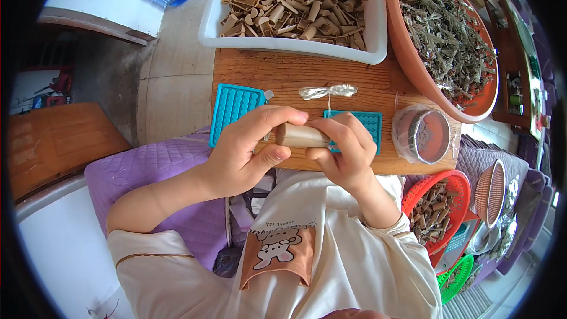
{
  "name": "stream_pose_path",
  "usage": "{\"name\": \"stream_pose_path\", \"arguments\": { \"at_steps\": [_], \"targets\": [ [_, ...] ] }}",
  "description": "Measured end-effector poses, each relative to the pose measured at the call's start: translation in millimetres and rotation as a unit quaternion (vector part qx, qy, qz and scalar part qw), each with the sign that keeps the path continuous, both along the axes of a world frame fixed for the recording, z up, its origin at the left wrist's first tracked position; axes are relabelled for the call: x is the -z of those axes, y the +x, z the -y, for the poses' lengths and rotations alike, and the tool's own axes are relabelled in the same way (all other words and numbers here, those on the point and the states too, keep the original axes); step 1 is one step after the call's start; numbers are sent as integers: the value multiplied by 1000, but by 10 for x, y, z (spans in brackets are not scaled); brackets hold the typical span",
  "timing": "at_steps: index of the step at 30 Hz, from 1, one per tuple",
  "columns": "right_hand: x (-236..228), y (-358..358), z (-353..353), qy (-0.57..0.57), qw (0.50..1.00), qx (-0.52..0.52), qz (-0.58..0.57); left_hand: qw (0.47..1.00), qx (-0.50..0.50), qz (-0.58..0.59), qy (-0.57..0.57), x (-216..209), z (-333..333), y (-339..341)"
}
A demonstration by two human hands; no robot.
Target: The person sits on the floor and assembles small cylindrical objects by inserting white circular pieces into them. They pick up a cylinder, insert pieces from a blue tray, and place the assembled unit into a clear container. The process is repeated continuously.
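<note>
Over the front of the table, both my hands hold a tan cork-shaped casing (302,136) lying level between them. The fingertips and thumb of my left hand (248,142) close on its left end. My right hand (348,145) grips the right end, covering part of it. From near the right fingers a thin wire runs up to a twisted bundle of silvery wire (328,91) just beyond. Under the hands lie two blue trays with rows of small pockets, one blue tray (233,112) at left and another blue tray (369,125) partly behind my right hand.
A white tub (236,42) of tan casing pieces stands at the table's far side. Right of it is an orange basin (397,18) full of silvery wire bundles. A plastic-lined round container (430,136) sits nearer, above a red basket (463,192) of tan pieces.
</note>
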State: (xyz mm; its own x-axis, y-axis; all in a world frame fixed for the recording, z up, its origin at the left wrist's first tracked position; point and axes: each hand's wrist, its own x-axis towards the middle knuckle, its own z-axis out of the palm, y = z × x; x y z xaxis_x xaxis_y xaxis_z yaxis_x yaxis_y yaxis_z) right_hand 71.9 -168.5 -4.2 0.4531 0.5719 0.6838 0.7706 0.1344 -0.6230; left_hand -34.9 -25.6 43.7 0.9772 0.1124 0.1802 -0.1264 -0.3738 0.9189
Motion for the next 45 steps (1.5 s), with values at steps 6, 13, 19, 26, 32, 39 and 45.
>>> {"name": "stream_pose_path", "arguments": {
  "at_steps": [6,13,19,26,32,39,45],
  "targets": [
    [-155,33,126,-39,999,0,7,990,11,-28,135,-44,-71,-9],
    [-246,-38,144,-43,999,-21,-24,998,2,-12,67,-48,-40,-18],
    [-281,-58,35,-64,972,-89,-210,997,-21,-62,-46,-5,-10,-108],
    [-184,-83,7,-148,825,-262,-478,988,-49,-106,-99,-94,58,-142],
    [-342,14,131,-204,878,-261,-346,948,-38,-134,-287,8,56,-65],
    [-435,868,1283,-376,889,-92,-245,908,-1,-191,-372,4,2,-69],
    [21,1202,1781,-505,837,158,-139,872,-5,-280,-401,-3,85,-15]
  ]
}}
